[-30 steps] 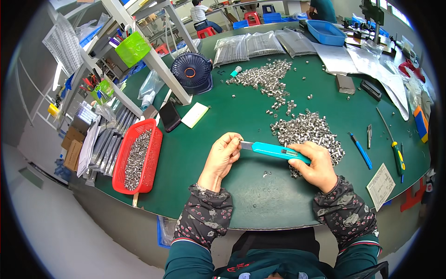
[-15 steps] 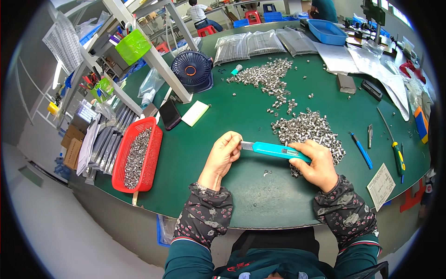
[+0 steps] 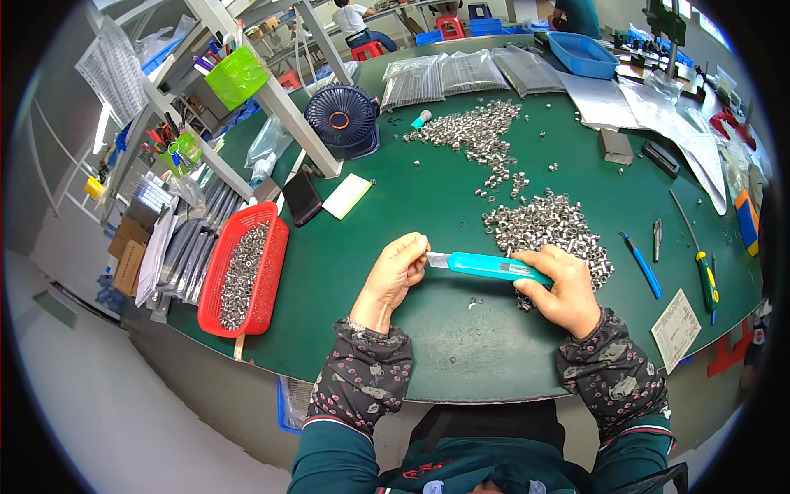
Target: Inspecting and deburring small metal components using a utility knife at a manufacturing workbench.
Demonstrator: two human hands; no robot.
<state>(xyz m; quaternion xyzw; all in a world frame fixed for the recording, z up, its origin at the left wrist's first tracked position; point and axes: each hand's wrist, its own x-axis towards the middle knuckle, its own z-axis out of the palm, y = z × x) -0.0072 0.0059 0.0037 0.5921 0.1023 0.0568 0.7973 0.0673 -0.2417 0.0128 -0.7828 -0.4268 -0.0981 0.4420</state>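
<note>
My right hand [image 3: 558,287] is closed around the handle of a turquoise utility knife [image 3: 492,265], which lies level above the green table [image 3: 395,214], blade end pointing to my left. My left hand [image 3: 395,276] is curled with its fingertips pinched at the blade tip; whatever small piece it holds is too small to tell. Just beyond my right hand sits a heap of small metal nuts [image 3: 547,226], some touching my knuckles, and a second heap [image 3: 477,132] lies farther back. A few loose nuts [image 3: 473,303] lie between my wrists. To my left stands a red basket [image 3: 271,272] of metal parts. A blue pen [image 3: 642,265] and a green-handled screwdriver [image 3: 704,267] lie to my right. A dark fan [image 3: 341,118] stands behind.
</note>
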